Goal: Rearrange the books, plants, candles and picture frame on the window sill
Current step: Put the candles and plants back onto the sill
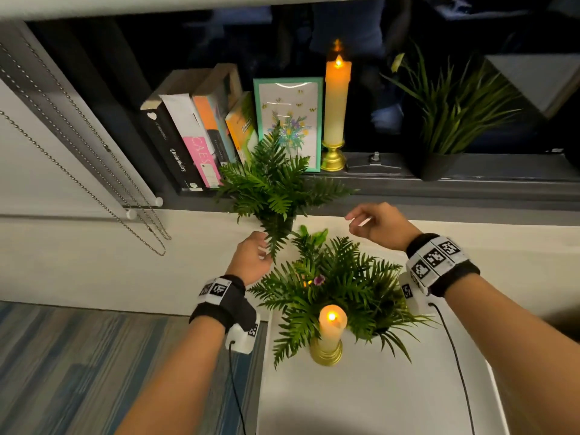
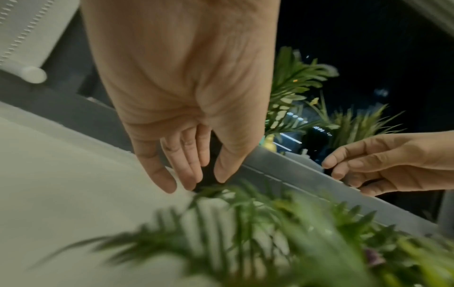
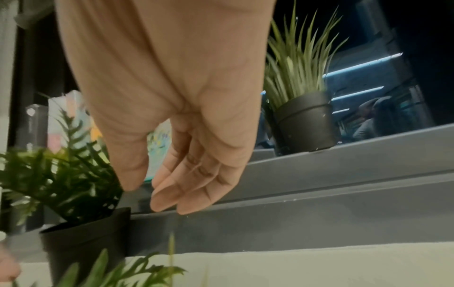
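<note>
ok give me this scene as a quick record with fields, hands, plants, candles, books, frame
left hand: fingers round the black pot of the fern, by the sill edge
right hand: loosely curled, holds nothing, right of the fern
sill: books at left, then picture frame, tall candle, grass plant
white ledge: second fern, short candle in front of it
candles: both glowing

Night window, as I see it from the head camera.
I make out dark glass (image 1: 194, 36) above a grey sill (image 1: 470, 183); blind chains (image 1: 94, 171) hang left of it, white wall (image 1: 78, 262) below, striped carpet (image 1: 78, 356) lower left.
</note>
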Demonstrator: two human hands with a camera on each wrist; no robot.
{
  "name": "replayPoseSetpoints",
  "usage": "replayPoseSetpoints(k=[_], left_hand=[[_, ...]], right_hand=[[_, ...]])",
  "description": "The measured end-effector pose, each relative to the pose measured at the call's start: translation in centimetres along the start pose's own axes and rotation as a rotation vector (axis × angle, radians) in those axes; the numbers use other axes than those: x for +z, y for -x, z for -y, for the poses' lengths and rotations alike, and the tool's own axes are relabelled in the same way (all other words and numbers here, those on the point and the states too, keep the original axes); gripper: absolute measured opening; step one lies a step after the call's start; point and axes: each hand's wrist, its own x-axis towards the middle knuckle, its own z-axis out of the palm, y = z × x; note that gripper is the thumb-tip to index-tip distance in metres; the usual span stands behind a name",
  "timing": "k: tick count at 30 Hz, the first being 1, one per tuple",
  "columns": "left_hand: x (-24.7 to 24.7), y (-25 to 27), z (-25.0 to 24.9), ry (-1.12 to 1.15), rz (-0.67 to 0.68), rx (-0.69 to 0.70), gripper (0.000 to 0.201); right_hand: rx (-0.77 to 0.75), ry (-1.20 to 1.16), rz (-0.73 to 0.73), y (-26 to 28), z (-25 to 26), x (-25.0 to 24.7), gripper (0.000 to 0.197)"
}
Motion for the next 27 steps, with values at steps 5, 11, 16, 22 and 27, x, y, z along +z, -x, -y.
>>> replayPoseSetpoints(k=[5, 11, 16, 22, 27], left_hand=[[1.2, 0.5, -2.5, -0.174, 0.004, 0.008, 0.015], [2.2, 2.7, -4.5, -0.236, 0.111, 0.066, 0.042], [2.5, 3.8, -5.4, -0.164, 0.136, 0.129, 0.046], [2.4, 4.9, -6.8, -0.095, 0.171, 0.215, 0.038], [2.3, 5.9, -8.4, -0.036, 0.224, 0.245, 0.026]], right_hand=[[-0.17, -0.037, 0.204, 4.6, 2.2, -0.5, 0.03], [-0.241, 0.173, 0.674, 8.5, 4.3, 3.0, 0.045], [-0.328, 0.398, 0.612, 10.0, 3.6, 5.8, 0.052], [-0.362, 0.385, 0.491, 11.1, 2.7, 5.0, 0.046], [-0.368, 0.216, 0.361, 11.6, 3.1, 2.2, 0.038]])
